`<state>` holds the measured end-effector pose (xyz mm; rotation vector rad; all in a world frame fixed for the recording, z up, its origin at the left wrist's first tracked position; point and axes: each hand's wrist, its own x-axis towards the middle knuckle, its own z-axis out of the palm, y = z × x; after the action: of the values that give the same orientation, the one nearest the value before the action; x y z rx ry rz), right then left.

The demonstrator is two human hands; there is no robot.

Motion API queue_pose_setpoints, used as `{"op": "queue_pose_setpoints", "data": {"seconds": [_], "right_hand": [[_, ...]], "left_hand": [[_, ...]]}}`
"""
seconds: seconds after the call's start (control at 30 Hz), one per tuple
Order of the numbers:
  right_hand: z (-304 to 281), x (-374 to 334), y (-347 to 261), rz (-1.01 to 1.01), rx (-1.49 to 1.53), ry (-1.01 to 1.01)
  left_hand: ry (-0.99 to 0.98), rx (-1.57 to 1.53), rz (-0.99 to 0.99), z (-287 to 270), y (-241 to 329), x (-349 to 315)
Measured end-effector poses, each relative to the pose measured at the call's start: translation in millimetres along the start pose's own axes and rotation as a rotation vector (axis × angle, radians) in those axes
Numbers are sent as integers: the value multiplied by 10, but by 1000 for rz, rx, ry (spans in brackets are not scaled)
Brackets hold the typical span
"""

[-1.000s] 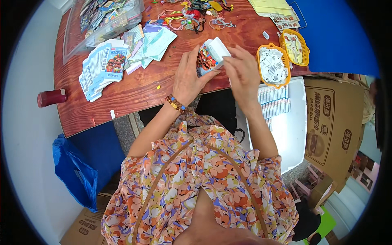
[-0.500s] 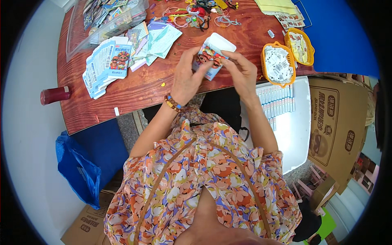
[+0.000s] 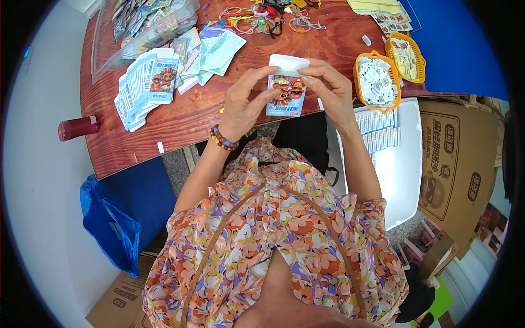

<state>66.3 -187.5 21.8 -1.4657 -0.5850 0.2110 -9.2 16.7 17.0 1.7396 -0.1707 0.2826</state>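
Just above the table's near edge, I hold a small blue cardboard box [image 3: 288, 106] with cartoon figures on its front. Its white flap [image 3: 289, 62] stands open at the far end. My left hand [image 3: 243, 105] grips the box's left side, with the thumb over the printed front. On the other side my right hand [image 3: 332, 93] pinches the upper right edge near the flap. What is inside the box cannot be seen. Left of my hands lies a fanned stack of flat blue-and-white cartons [image 3: 134, 90], with a matching printed carton [image 3: 162, 82] on top.
Paper cards [image 3: 221, 52] and a clear bin [image 3: 188, 19] of packets lie far left. Tangled cords and trinkets [image 3: 268, 23] lie far ahead. An orange basket [image 3: 358, 82] holds white sachets. A white tub [image 3: 402, 186] with rows of small boxes stands right. A red cylinder [image 3: 79, 127] is at left.
The box has turned from a slant to nearly straight, and its flap now points away from me. My right hand has shifted to the box's upper right edge.
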Motion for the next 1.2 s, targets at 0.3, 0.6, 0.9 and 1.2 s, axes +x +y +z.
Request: {"op": "queue_pose_setpoints", "data": {"seconds": [0.3,0.6,0.9,1.2], "right_hand": [[106,-64,-99,142,97,1],[26,-71,25,227,208,-84],[-71,36,-216,342,-24,-238],[-22,-28,-202,169,-370,-241]], "left_hand": [[35,-142,-244,36,31,-36],[29,-9,-136,35,16,-98],[-12,-125,-229,19,82,-142],[-29,24,-228,58,76,-119]]}}
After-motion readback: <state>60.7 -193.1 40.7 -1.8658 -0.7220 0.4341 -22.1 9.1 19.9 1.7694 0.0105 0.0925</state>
